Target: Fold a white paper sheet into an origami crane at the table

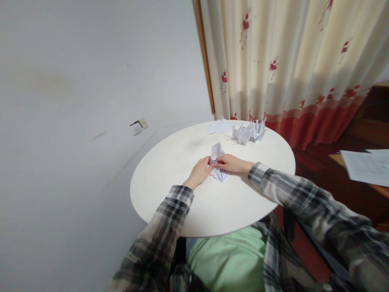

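Observation:
A partly folded piece of white paper (217, 153) lies near the middle of the round white table (170, 178). My left hand (199, 172) rests on the paper's left side with its fingers curled and pinching a fold. From the right, my right hand (232, 163) presses and pinches the same fold. Both hands meet at the paper's centre and cover part of it. The upper flap of the paper sticks up beyond my fingers.
Several finished folded paper figures (249, 132) and flat white sheets (219, 127) sit at the table's far edge. A floral curtain (288, 61) hangs behind. A grey wall with a socket (138, 126) is to the left. Printed papers (366, 166) lie on a wooden surface at right.

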`<state>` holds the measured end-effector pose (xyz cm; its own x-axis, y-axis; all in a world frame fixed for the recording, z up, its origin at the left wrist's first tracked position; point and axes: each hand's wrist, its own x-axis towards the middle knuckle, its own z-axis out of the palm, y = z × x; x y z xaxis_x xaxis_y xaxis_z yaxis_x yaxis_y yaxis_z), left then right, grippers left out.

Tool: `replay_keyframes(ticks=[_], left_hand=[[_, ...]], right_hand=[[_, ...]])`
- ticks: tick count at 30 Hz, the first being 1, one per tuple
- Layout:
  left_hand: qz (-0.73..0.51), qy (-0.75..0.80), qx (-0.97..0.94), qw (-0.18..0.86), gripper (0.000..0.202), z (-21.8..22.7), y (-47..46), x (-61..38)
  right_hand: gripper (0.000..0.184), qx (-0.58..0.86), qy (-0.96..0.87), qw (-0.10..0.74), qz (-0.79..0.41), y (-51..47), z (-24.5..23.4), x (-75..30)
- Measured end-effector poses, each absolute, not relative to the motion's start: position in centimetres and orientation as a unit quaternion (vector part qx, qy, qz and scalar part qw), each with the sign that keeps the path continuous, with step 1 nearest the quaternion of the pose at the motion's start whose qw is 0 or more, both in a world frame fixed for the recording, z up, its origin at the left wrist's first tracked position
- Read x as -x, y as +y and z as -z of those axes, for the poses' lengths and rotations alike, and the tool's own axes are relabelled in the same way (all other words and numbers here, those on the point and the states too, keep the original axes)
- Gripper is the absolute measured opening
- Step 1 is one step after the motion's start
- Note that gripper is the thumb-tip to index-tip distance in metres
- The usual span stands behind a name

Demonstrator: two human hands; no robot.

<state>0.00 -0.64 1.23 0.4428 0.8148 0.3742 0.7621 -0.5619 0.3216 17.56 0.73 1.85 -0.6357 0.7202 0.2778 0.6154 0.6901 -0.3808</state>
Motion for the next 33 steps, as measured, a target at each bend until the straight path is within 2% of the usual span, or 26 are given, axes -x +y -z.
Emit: replay_keyframes(ticks=[33], left_hand=[[-0.245, 0.471, -0.846, 0.049, 0.023, -1.29, -0.66, -0.05]], right_hand=[[0.034, 0.369, -0.896, 0.211, -0.128, 0.68, -1.83, -17.56]])
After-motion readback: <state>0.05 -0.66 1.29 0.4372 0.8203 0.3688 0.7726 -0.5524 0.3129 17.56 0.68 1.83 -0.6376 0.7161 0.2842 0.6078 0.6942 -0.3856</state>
